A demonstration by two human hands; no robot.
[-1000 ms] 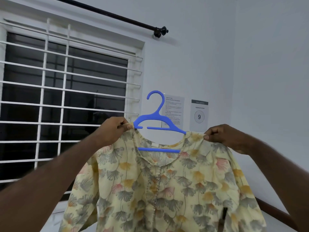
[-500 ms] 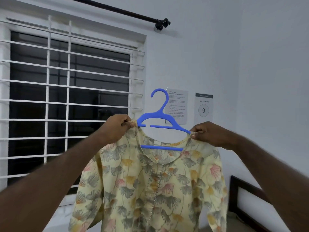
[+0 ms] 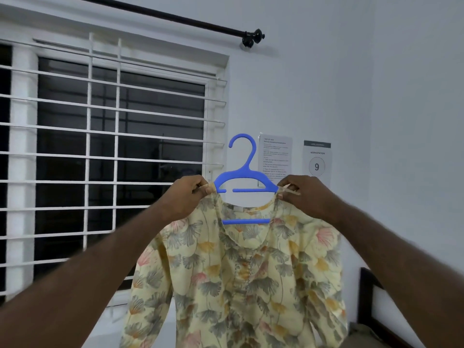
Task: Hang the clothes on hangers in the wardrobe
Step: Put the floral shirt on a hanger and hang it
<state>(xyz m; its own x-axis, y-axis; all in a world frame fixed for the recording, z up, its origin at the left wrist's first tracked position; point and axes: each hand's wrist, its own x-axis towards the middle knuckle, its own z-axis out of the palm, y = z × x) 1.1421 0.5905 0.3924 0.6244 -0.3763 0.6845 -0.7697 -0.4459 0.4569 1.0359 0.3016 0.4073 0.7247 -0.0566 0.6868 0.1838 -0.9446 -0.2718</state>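
Note:
A pale yellow floral top (image 3: pixel 241 272) hangs in front of me on a blue plastic hanger (image 3: pixel 244 172). The hanger's hook and shoulders stick up out of the neckline, and its lower bar shows through the neck opening. My left hand (image 3: pixel 187 195) pinches the top's left shoulder by the hanger's left end. My right hand (image 3: pixel 305 194) pinches the right shoulder at the hanger's right end. Both sleeves hang down loosely. No wardrobe is in view.
A barred window (image 3: pixel 113 159) fills the left, with a black curtain rod (image 3: pixel 175 18) above it. Two paper notices (image 3: pixel 276 156) are stuck to the white wall behind the hanger. A dark wooden bed frame (image 3: pixel 371 292) stands at the lower right.
My right hand has slid inward along the shoulder toward the hanger's right end, so the top's shoulders are narrower. The view has swung slightly, with the bed frame coming into sight.

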